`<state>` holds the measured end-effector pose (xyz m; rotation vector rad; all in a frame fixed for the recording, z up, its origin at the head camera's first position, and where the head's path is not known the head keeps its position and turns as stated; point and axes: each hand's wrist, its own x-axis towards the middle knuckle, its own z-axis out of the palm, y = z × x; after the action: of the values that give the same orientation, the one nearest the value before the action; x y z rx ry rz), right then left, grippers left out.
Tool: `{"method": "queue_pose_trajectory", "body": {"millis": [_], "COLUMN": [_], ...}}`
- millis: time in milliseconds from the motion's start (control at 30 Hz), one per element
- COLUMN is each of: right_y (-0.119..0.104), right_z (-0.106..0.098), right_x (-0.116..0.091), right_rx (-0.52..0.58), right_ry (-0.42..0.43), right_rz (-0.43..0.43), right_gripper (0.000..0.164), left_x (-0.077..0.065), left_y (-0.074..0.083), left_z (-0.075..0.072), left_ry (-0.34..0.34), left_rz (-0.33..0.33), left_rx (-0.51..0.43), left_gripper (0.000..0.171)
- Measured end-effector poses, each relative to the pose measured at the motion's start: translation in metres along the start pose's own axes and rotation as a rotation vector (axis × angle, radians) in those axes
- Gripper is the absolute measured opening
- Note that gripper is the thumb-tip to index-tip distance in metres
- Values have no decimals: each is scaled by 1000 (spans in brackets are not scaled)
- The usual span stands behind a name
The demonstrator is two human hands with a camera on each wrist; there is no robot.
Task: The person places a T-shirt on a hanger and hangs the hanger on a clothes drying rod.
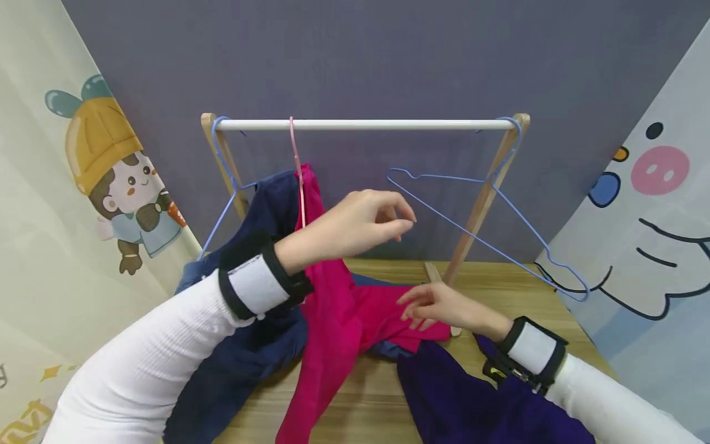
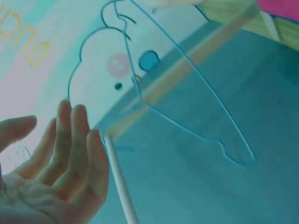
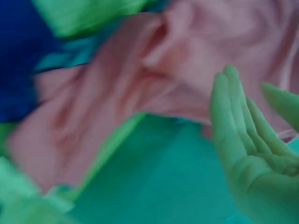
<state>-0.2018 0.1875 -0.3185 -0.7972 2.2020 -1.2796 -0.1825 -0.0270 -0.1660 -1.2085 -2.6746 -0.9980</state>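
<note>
Nothing is held by the left hand [image 1: 360,221] or the right hand [image 1: 446,305], the grip of each being relaxed and wide; the magenta garment [image 1: 333,308] is hung from the white rail [image 1: 388,124] by a pink hanger [image 1: 296,148], beside a navy garment [image 1: 222,376]

Rail [image 1: 366,125]. On its left end, first hanger [image 1: 219,222], bearing first garment [image 1: 249,364]. Farther right on it, second hanger [image 1: 296,151], bearing second garment [image 1: 333,314]. On its right end, third hanger [image 1: 492,180]. Before its right half, third garment [image 1: 460,401]. Beneath, tabletop [image 1: 371,401]. Behind, wall [image 1: 366,55].
</note>
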Motion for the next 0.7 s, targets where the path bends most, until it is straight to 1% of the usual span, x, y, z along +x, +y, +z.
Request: {"method": "queue_pose_trajectory", "body": {"millis": [67,167,267,300,367,467,533,567,600,633,700], "right_y": [18,41,63,74,104,169,206,219,230,234,228], "right_z": [-4,-6,-7,-7,-9,-9,-3,2,8,13,26], "right_x": [-15,-42,-72,-81,-97,-114,-121,-123,-126,-128,-130], "right_rx": [-31,-142,-284,-310,-327,-349,-376,-412,-441,-451,-477], "right_ry": [-14,-27,-50,-65,-103,-169,-198,-209,-222,-229,-242], "right_rz": [6,35,115,139,176,174,205,223,230,261,316], "right_gripper": [30,30,30,32,36,51,59,62,64,64,59], "left_x": [8,18,25,27,31,35,37,37,37,36,34], "left_y": [8,17,23,25,28,30,29,28,26,25,20], "left_z": [7,19,31,35,44,60,71,77,83,90,102], "left_ry": [-51,-128,-187,-203,-234,-269,-284,-289,-294,-303,-313], "left_rz": [19,35,44,46,51,48,42,38,38,34,33], "left_rx": [31,73,104,101,96,106,132,147,160,168,191], "left_gripper": [18,18,18,18,18,19,19,18,18,19,19]}}
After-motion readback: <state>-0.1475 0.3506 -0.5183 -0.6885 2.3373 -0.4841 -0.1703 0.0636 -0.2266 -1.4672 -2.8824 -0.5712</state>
